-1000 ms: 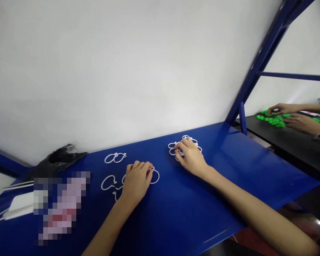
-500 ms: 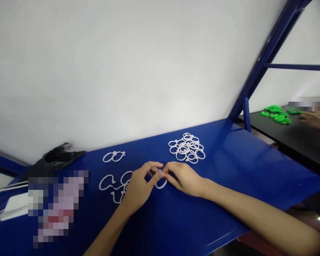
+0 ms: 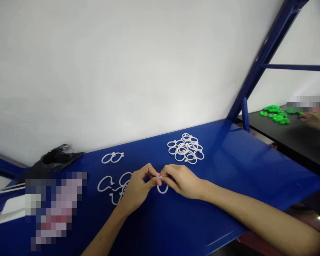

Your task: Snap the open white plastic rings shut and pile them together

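Observation:
Between my two hands is a white plastic ring [image 3: 162, 192], its loop hanging below my fingertips. My left hand [image 3: 140, 185] pinches it at the top from the left side. From the right, my right hand [image 3: 180, 179] pinches the same top part, so the ends of the ring are hidden by fingers. Several open white rings [image 3: 104, 185] lie beside and partly behind my left hand. Farther back on the left are two more white rings [image 3: 112, 158], touching each other. A pile of closed white rings [image 3: 186, 149] lies beyond my right hand.
The blue table [image 3: 229, 170] meets a white wall. At left are a black plastic bag [image 3: 60, 156], a white card-like piece [image 3: 13, 208] and a blurred-out pinkish item [image 3: 60, 209]. On a black table at right, another person's hand [image 3: 317, 121] is near green pieces [image 3: 278, 115].
My fingertips have closed together at the top of the ring and moved slightly down. The ring's loop hangs a little lower. The view has shifted slightly.

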Available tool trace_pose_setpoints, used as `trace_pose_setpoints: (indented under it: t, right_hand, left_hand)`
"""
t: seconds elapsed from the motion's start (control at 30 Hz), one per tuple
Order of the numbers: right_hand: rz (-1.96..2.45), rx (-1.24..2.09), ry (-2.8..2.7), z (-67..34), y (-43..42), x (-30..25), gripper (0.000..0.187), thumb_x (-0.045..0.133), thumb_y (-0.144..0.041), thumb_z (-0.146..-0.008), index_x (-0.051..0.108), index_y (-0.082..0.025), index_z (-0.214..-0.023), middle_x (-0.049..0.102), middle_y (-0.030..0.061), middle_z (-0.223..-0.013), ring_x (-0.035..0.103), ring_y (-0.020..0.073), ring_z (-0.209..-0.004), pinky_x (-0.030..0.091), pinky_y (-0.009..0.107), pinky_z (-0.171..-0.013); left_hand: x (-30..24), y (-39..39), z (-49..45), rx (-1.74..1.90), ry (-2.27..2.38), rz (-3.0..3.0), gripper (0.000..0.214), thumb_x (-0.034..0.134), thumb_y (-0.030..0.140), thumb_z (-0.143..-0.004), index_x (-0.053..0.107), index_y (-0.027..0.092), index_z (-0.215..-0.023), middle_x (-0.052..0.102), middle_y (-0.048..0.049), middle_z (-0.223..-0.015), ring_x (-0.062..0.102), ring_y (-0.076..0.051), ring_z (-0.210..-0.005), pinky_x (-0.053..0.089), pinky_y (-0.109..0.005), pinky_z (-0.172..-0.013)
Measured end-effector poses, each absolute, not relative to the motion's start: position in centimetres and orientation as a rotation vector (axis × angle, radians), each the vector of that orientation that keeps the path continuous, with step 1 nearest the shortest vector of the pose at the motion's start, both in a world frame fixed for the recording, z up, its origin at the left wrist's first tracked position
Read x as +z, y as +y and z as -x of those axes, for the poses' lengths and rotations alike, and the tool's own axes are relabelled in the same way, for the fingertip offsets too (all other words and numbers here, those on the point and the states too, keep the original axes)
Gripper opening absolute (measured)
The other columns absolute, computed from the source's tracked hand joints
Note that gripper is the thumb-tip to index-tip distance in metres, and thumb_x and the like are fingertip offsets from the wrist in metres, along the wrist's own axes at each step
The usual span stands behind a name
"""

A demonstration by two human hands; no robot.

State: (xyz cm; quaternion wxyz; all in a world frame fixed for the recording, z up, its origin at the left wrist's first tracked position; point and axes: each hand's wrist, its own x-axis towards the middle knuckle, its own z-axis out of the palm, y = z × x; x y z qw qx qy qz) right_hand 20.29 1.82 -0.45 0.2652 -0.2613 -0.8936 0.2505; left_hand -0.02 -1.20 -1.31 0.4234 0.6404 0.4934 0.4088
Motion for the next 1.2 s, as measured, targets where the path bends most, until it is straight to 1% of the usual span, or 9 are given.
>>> trace_pose_setpoints:
  t: [0.3,0.5,0.63,0.73,0.87,0.97,1.03,1.13,1.2]
  right_hand:
    - [0.642,0.563,-2.462,-20.5,2.1,-0.8,0.02,0.04,-0.026,-0.103,0.057,-0.017,-0.094,0.062,0.0039,-0.081,0.057,0.014,-0.07,0.043,0.023,-0.063]
    - [0.583,0.486,-2.484,-20.6,1.9,-0.7,0.027,0.036,-0.027,-0.104,0.057,-0.017,-0.092,0.063,0.0048,-0.08,0.055,0.0151,-0.07,0.043,0.024,-0.064]
    - [0.595,0.502,-2.479,-20.6,1.9,-0.8,0.025,0.038,-0.026,-0.103,0.058,-0.017,-0.092,0.065,0.0045,-0.081,0.057,0.0144,-0.071,0.044,0.024,-0.064]
    - [0.704,0.499,-2.428,-20.5,2.0,-0.7,0.021,0.044,-0.028,-0.102,0.06,-0.018,-0.094,0.066,0.0032,-0.079,0.059,0.0136,-0.069,0.044,0.023,-0.063]
    - [0.871,0.463,-2.31,-20.5,2.4,-0.7,0.015,0.051,-0.028,-0.099,0.062,-0.02,-0.092,0.068,0.0025,-0.083,0.062,0.0142,-0.073,0.046,0.024,-0.065]
    - [0.939,0.408,-2.263,-20.6,2.7,-0.5,0.015,0.053,-0.028,-0.097,0.063,-0.02,-0.09,0.068,0.0039,-0.084,0.062,0.016,-0.077,0.048,0.028,-0.069]
    - [0.915,0.402,-2.248,-20.7,2.8,-0.2,0.015,0.054,-0.029,-0.097,0.063,-0.02,-0.104,0.068,0.0065,-0.095,0.062,0.0172,-0.082,0.051,0.031,-0.073]
    - [0.719,0.438,-2.283,-21.0,2.9,0.3,0.033,0.05,-0.026,-0.099,0.052,-0.021,-0.131,0.061,0.0108,-0.121,0.061,0.019,-0.101,0.053,0.036,-0.087]
    - [0.581,0.444,-2.343,-21.3,3.1,0.5,0.031,0.044,-0.022,-0.101,0.054,-0.022,-0.13,0.06,0.0103,-0.123,0.058,0.0188,-0.109,0.051,0.037,-0.093]
  left_hand:
    - [-0.6,-1.6,-0.5,1.029,1.323,-1.813,0.024,0.067,0.035,-0.084,0.063,0.021,-0.065,0.061,0.0052,-0.066,0.055,-0.011,-0.064,0.04,-0.023,-0.064]
    - [-0.6,-1.6,-0.6,1.053,1.32,-1.89,0.026,0.061,0.034,-0.088,0.062,0.021,-0.065,0.062,0.0049,-0.065,0.057,-0.011,-0.064,0.041,-0.024,-0.065]
    - [-0.5,-1.6,-0.8,1.024,1.375,-1.869,0.025,0.062,0.037,-0.086,0.06,0.021,-0.067,0.062,0.0051,-0.064,0.056,-0.011,-0.061,0.042,-0.024,-0.062]
    - [-0.3,-1.7,-0.8,0.986,1.415,-1.818,0.021,0.062,0.04,-0.086,0.06,0.021,-0.075,0.063,0.0046,-0.068,0.058,-0.013,-0.063,0.044,-0.025,-0.062]
    - [-0.2,-1.8,-1.0,0.962,1.381,-1.723,0.024,0.06,0.042,-0.088,0.058,0.024,-0.104,0.07,0.0015,-0.086,0.064,-0.015,-0.074,0.049,-0.028,-0.072]
    - [-0.2,-1.7,-1.0,0.94,1.342,-1.693,0.022,0.058,0.04,-0.089,0.058,0.024,-0.105,0.072,-0.0008,-0.094,0.067,-0.016,-0.081,0.05,-0.031,-0.078]
    - [-0.2,-1.6,-0.9,0.939,1.352,-1.711,0.019,0.055,0.039,-0.091,0.06,0.023,-0.1,0.072,-0.0013,-0.094,0.067,-0.017,-0.085,0.05,-0.031,-0.08]
    - [-0.1,-1.3,-0.4,0.938,1.429,-1.765,0.019,0.052,0.038,-0.093,0.063,0.024,-0.1,0.072,0.0003,-0.09,0.067,-0.017,-0.081,0.049,-0.03,-0.077]
    - [0.0,-1.2,0.0,0.944,1.507,-1.807,0.021,0.051,0.038,-0.093,0.066,0.025,-0.1,0.072,0.0014,-0.085,0.065,-0.017,-0.077,0.049,-0.029,-0.074]
